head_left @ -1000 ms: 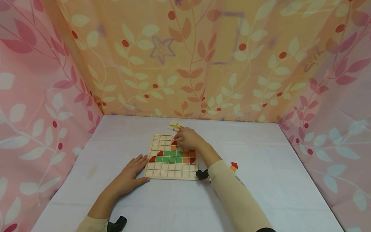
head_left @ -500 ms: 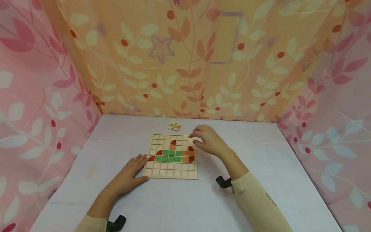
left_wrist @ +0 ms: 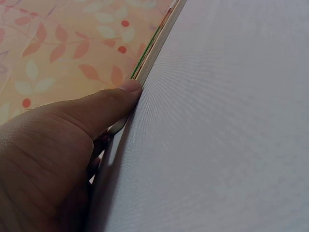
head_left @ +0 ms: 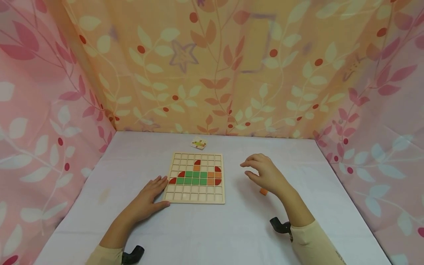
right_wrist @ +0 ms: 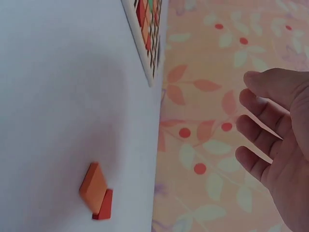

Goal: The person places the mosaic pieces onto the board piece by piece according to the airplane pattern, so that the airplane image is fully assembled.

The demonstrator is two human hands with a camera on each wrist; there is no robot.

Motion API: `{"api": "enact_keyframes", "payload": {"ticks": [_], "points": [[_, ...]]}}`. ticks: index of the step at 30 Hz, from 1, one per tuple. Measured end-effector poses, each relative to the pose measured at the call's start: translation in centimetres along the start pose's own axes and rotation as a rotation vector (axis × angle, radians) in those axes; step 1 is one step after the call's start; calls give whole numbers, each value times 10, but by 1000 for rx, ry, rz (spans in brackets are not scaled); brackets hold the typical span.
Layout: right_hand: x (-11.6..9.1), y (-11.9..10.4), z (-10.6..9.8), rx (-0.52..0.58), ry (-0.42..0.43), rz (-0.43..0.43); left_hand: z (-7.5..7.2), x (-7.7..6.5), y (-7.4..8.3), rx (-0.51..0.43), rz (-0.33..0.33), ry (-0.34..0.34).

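Observation:
A pale wooden grid board (head_left: 195,198) lies on the table, filled partly with green, orange and red tiles. Green squares (head_left: 196,177) form the middle rows, and a red quarter-round tile (head_left: 197,162) tops an orange one above them. My left hand (head_left: 145,200) rests along the board's left side, its thumb at the near corner; the left wrist view shows that thumb against the edge. Raised over the table to the right, my right hand (head_left: 265,175) has loosely bent, parted fingers holding nothing. Below it lie a loose orange square tile (right_wrist: 94,187) and a red tile (right_wrist: 105,204), overlapping.
Behind the board lies a small printed card (head_left: 198,143). A white cloth (head_left: 212,235) covers the table. Patterned curtains stand at the back (head_left: 215,73) and on both sides. Black wrist mounts (head_left: 133,255) sit on both forearms.
My right hand has left the board's upper part and moved right, over the loose tiles. The board's red and orange tiles at the right came into sight. My left hand stays put.

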State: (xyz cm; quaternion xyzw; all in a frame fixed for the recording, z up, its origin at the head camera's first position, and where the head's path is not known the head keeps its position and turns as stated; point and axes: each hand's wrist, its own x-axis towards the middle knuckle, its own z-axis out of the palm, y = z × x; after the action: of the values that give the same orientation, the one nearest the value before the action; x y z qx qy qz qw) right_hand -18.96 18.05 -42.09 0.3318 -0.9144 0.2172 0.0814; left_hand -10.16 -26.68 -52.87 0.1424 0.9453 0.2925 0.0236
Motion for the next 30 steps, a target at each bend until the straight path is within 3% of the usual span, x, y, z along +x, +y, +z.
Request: {"api": "enact_keyframes", "payload": {"ticks": [11,30], "points": [[-39,21,2,79,-13,23,2,-1,-3,-4,-7,2],[-62,51,17,142,11,108,2,0,-4,0,11,5]]}}
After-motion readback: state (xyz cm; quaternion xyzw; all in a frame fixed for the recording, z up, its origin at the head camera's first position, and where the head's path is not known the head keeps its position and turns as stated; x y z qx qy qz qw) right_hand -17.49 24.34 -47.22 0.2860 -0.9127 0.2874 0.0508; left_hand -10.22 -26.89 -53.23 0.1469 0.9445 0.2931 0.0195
